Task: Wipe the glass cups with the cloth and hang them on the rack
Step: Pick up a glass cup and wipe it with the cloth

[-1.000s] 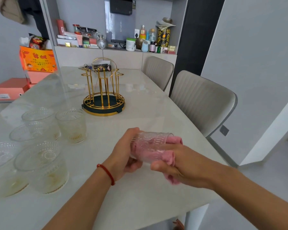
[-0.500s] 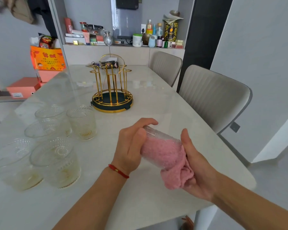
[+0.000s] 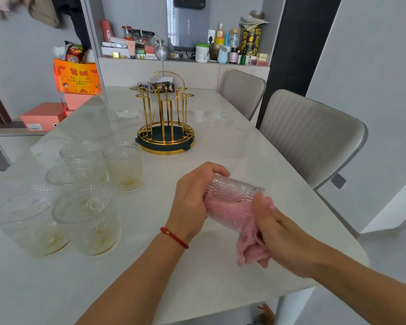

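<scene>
My left hand (image 3: 192, 202) grips the base of an embossed glass cup (image 3: 232, 191) held sideways above the table, mouth pointing right. A pink cloth (image 3: 246, 233) is stuffed inside the cup and hangs out of its mouth. My right hand (image 3: 281, 238) holds the cloth at the cup's rim, fingers tucked into it. The gold wire cup rack (image 3: 165, 118) on a dark round base stands bare further back on the table. Several more glass cups sit upright at the left, among them one cup (image 3: 124, 166) nearest the rack and a big one (image 3: 89, 219) close to me.
The pale marble table (image 3: 232, 141) ends at a rounded corner on the right. Two grey chairs (image 3: 309, 137) stand along its right side. A cluttered shelf (image 3: 183, 50) runs behind it, with orange boxes (image 3: 76, 78) at the left.
The cup has turned in my hands, its mouth now tipped further right. My right hand has shifted along the cloth at the rim. The view has moved slightly closer.
</scene>
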Tool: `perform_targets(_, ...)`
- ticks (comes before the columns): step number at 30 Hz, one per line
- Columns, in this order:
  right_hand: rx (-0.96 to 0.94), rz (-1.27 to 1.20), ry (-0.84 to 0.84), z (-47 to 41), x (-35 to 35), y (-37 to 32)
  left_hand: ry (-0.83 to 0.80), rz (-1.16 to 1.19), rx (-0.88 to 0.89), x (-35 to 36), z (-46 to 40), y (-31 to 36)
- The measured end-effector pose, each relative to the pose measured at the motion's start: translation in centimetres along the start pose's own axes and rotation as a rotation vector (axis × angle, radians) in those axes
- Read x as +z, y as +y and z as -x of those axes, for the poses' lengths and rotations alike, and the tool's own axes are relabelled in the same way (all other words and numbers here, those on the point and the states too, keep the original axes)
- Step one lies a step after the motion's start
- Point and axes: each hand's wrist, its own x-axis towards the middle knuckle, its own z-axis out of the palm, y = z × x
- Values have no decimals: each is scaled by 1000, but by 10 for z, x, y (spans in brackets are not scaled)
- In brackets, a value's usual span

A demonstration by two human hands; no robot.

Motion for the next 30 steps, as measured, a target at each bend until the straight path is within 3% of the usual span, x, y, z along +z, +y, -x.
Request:
perform_targets(3,173,-768,-25,3,8,-4,-36,-160,242,-5,1,-9)
perform_targets(5,169,-966,-47,1,8,-5,-67,-215,356,-8,1,-12)
perform_targets(6,170,-923,-51,1,9,-5,-90,-222,355,-9,1,-13)
perform_targets(8,160,-541,20,0,1,-4,-148,-189,227,-8,0,-12)
perform_targets(10,89,-21,110,3,-10,-6,-168,-24,-157,-3,-1,-3)
perform_targets(12,-187,408,77,4,-15,-13,-111,176,-596,3,-1,7)
perform_targets(14,-324,565,-5,6,-13,-19,-66,198,-712,8,-1,9)
perform_targets(16,-218,471,-78,4,-10,-15,-28,159,-624,9,1,11)
perform_targets(19,-60,185,-37,7,-3,-9,-23,61,-338,8,3,11)
perform_targets(22,150,-513,-96,9,-3,-5,-17,9,-29,3,4,3)
perform_targets(24,171,-983,-125,7,4,-3,-55,-13,117,0,5,-4)
perform_targets(25,146,-1093,-147,6,7,-5,-80,-27,152,0,4,-5)
perform_targets(28,173,-987,-39,5,6,3,-129,-26,121,0,6,-6)
perform_targets(30,140,-636,-7,4,0,1,-159,18,-46,0,4,-1)
